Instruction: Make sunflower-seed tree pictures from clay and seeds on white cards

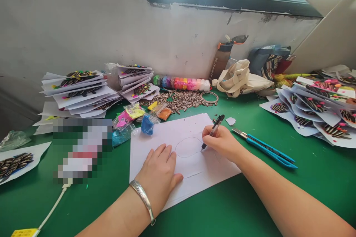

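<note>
Green table [222, 207]: on it, pressed white paper [167, 129] flat with left hand [160, 174], well opened and gripping nothing. Seemingly drew an oval outline [189, 147] just beside right hand [222, 142], closed in a pinch around black pen [217, 126]. For next stroke, probably needed steady paper and light pressure. Beyond right hand, noticed cloth bag [236, 77], but could not tell its contents; ahead of left hand, saw small plastic bags [147, 124], holding coloured lumps [122, 119].

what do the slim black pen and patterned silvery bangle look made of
Slim black pen: probably glossy plastic, judging by pale highlights on its barrel. Patterned silvery bangle: likely polished metal, from its bright sheen; the exact metal isn't clear.
</note>
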{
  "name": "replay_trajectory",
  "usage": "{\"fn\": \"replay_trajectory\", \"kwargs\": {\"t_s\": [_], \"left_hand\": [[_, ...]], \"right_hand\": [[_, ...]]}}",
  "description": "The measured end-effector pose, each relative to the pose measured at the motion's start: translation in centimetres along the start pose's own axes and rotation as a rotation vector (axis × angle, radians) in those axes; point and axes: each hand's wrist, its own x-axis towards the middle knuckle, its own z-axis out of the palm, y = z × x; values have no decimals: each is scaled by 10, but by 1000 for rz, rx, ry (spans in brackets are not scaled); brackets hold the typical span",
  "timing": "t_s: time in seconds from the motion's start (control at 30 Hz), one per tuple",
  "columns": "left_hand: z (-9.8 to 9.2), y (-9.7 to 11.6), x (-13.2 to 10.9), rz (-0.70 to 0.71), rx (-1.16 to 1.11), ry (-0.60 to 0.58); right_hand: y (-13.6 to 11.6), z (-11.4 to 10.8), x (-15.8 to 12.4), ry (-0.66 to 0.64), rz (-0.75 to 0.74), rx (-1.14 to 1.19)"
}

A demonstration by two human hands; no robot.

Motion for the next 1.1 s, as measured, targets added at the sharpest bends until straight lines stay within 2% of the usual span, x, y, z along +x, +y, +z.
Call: {"fn": "replay_trajectory", "kwargs": {"t_s": [0.23,0.47,0.67,1.1], "left_hand": [[-3,1,1,-4,10,-24],[-1,1,0,-9,-41,19],[-2,1,1,-9,-6,-15],[8,-3,0,29,-34,116]], "right_hand": [[3,-3,3,51,1,15],[5,-8,7,105,-10,-33],[5,-8,8,133,-8,-30],[0,-7,8,184,16,-16]]}}
